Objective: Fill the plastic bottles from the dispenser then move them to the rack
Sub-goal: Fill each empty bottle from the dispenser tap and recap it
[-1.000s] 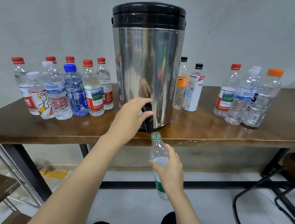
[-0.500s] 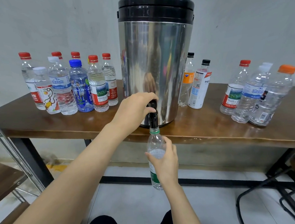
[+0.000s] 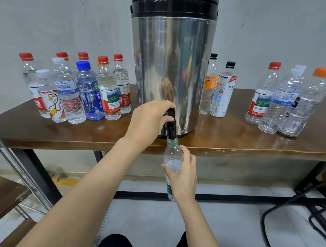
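Note:
A tall steel dispenser (image 3: 172, 67) with a black lid stands on the brown table (image 3: 232, 141). My left hand (image 3: 149, 121) grips its black tap (image 3: 170, 127) at the table's front edge. Below the table edge my right hand (image 3: 182, 178) holds a clear uncapped bottle (image 3: 173, 153) with a green neck ring and green label. The bottle's mouth sits right under the tap spout. It is partly filled with water, level with my fingers. My right hand hides most of the bottle's lower half.
Several capped bottles (image 3: 85, 90) stand in a cluster left of the dispenser, two (image 3: 223, 90) just right of it, and several more (image 3: 290, 102) at the far right. A metal-framed rack (image 3: 16, 174) stands low at the left. Black chair legs (image 3: 289, 203) are at the lower right.
My right hand raised the bottle until its mouth met the tap spout. My left hand stayed on the tap. The view moved closer to the dispenser.

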Available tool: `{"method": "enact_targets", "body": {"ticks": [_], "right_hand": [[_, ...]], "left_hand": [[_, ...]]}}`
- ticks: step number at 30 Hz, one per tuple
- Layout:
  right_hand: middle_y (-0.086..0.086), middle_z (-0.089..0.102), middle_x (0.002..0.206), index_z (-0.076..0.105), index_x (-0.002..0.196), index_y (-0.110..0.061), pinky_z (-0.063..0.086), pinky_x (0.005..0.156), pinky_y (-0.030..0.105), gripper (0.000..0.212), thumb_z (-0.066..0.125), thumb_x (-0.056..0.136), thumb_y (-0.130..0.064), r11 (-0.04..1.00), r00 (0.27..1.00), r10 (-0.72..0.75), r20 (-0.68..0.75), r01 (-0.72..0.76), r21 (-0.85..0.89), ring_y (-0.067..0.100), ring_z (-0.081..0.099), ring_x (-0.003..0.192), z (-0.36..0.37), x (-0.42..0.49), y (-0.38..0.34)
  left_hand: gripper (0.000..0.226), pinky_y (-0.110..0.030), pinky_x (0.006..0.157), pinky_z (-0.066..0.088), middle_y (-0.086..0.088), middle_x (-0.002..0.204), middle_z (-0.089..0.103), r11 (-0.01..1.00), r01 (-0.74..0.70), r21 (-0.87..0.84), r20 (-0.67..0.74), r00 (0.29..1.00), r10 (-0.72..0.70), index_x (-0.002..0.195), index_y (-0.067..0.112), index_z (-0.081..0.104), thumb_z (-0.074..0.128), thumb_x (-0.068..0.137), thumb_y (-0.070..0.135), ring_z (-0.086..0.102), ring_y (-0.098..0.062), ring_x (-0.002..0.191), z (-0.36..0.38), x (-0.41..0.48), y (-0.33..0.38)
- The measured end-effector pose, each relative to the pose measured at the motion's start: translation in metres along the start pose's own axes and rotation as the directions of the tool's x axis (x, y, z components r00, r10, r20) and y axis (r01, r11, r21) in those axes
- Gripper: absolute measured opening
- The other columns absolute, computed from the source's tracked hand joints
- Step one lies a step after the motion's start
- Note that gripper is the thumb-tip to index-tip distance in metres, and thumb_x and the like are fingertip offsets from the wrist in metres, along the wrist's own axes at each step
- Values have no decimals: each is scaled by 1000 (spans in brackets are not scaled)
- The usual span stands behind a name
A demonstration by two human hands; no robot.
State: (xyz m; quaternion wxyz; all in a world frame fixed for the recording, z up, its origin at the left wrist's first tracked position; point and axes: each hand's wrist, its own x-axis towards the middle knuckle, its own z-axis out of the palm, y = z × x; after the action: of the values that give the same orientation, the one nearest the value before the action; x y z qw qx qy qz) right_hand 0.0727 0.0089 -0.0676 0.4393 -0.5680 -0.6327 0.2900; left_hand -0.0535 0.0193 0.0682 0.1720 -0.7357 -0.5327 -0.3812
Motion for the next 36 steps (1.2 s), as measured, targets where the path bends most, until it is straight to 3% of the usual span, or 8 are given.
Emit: {"method": "enact_targets", "body": {"ticks": [4,10,13,18,22,27,32,36], "right_hand": [[-7,43,135,38,142,-33,41,85,25,78,82,79,-30,999,1000,15,7,-16,46,16,51,117,3,-1,-2],[-7,45,133,40,140,-32,38,82,23,75,82,79,-29,996,1000,3,-21,-1,88,13,50,113,7,-5,-3],[-8,45,132,41,140,-32,38,79,22,74,82,78,-29,996,999,-1,-35,4,93,9,50,109,10,-5,-3],[-8,46,131,42,138,-34,39,76,25,73,83,77,-28,995,999,16,-49,-11,104,15,54,111,14,-4,-3],[-8,46,131,42,139,-34,37,78,24,74,83,77,-26,993,999,22,-45,-17,118,13,52,113,12,-3,-2],[-7,47,132,42,139,-33,38,84,23,75,83,77,-26,992,999,13,-34,-9,126,13,51,117,11,-3,-1],[-7,47,131,43,140,-33,37,87,22,76,84,76,-26,992,999,4,-34,1,126,12,51,116,10,-4,1],[-8,46,133,41,142,-33,34,85,19,77,83,78,-25,991,1000,19,-14,-17,134,7,48,115,8,-4,0]], "left_hand": [[18,-23,61,40,0,75,66,993,-91,77,-140,985,102,93,13,72,80,77,15,62,-22,68,5,-6,-5],[7,-37,63,54,-3,79,70,977,-199,74,-255,944,211,85,7,71,75,80,4,66,-22,74,21,-29,-16],[9,-42,74,57,-6,90,74,979,-198,38,-262,944,201,86,4,72,76,78,5,69,-22,91,32,-49,-20],[39,-36,90,49,5,91,74,999,-29,-19,-304,952,21,82,11,72,72,81,50,65,-19,101,31,-54,-6],[31,-36,92,45,16,97,71,961,159,-226,-257,942,-217,85,19,74,68,82,49,59,-7,100,30,-58,4],[21,-49,96,46,21,112,69,865,246,-437,-161,925,-345,102,28,73,60,90,39,56,-5,109,35,-63,-7],[17,-13,99,34,17,120,63,838,234,-493,-183,914,-363,106,24,72,58,97,19,46,3,118,44,-64,-6],[18,-26,101,40,24,114,59,798,255,-547,-232,869,-437,103,23,69,54,98,17,50,0,116,54,-66,2]]}}
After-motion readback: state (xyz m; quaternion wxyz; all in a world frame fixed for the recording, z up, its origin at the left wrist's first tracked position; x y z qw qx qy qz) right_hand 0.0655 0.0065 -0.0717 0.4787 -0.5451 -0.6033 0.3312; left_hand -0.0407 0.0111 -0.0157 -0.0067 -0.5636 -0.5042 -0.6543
